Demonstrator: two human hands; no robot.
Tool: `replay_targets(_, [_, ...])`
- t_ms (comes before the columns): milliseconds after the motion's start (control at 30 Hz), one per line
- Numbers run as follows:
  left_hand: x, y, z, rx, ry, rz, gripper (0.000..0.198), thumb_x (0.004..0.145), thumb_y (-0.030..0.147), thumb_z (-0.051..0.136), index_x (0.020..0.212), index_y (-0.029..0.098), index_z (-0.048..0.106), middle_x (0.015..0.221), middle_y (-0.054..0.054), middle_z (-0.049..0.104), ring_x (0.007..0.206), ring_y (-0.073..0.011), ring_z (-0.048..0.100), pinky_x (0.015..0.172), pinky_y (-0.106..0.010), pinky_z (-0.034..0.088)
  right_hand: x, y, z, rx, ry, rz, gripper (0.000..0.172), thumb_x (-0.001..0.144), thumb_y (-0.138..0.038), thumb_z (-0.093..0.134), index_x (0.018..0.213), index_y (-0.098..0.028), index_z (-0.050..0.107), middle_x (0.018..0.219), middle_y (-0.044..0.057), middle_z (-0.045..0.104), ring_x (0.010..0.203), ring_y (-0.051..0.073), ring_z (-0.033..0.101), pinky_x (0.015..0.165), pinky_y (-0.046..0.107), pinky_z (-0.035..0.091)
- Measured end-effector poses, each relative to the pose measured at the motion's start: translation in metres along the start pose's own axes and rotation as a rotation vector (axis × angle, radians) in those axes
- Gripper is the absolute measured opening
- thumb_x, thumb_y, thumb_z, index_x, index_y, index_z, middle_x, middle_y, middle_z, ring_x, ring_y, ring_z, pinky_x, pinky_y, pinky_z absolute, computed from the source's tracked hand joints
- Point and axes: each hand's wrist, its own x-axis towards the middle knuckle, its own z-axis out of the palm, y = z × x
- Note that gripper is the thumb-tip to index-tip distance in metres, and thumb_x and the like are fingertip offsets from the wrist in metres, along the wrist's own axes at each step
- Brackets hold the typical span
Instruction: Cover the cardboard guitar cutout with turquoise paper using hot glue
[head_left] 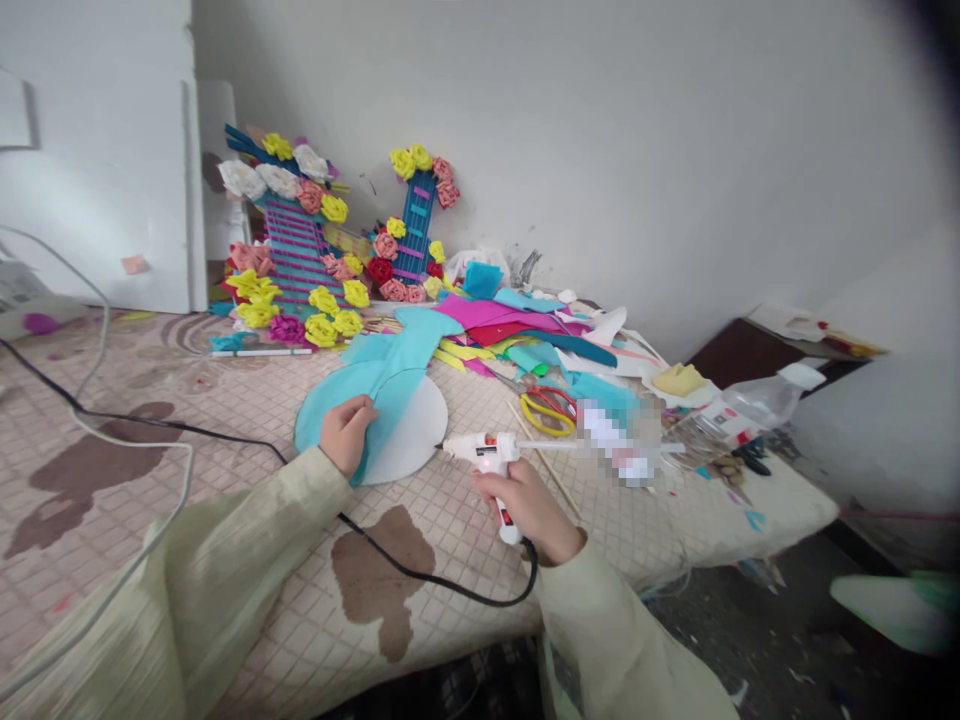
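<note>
White disc (420, 425) lay flat on the table (255, 590), turquoise sheet (397, 400) over its left part, right part bare. My left hand (349, 436) had fingers curled, pinching the sheet above the disc. My right hand (532, 505) gripped the glue gun (491, 455) by its handle, nozzle just beside the disc's right edge; couldn't tell if touching. Glue stick (551, 445) poked out the back, black cord (442, 579) looped from the grip's base. Scissors (555, 431) lay beyond the gun, near piled coloured scraps (517, 318).
</note>
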Motion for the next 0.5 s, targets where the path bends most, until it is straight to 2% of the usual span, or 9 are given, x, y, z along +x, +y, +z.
replay_targets(333, [0.000, 0.000, 0.000, 0.035, 0.000, 0.015, 0.041, 0.079, 0.045, 0.048, 0.050, 0.020, 0.032, 0.049, 0.007, 0.025, 0.045, -0.0108, 0.031, 0.048, -0.026, 0.029, 0.009, -0.003, -0.005, 0.014, 0.037, -0.007, 0.026, 0.068, -0.025, 0.054, 0.045, -0.016, 0.047, 0.037, -0.004, 0.044, 0.035, 0.007, 0.043, 0.037, 0.019, 0.030])
replay_targets(500, [0.000, 0.002, 0.000, 0.052, -0.009, 0.028, 0.040, 0.078, 0.042, 0.047, 0.049, 0.021, 0.029, 0.049, 0.007, 0.023, 0.045, -0.0116, 0.029, 0.048, -0.027, 0.026, 0.012, -0.003, -0.006, 0.041, 0.050, -0.022, 0.025, 0.067, -0.026, 0.055, 0.045, -0.015, 0.048, 0.037, -0.004, 0.044, 0.034, 0.008, 0.043, 0.036, 0.019, 0.030])
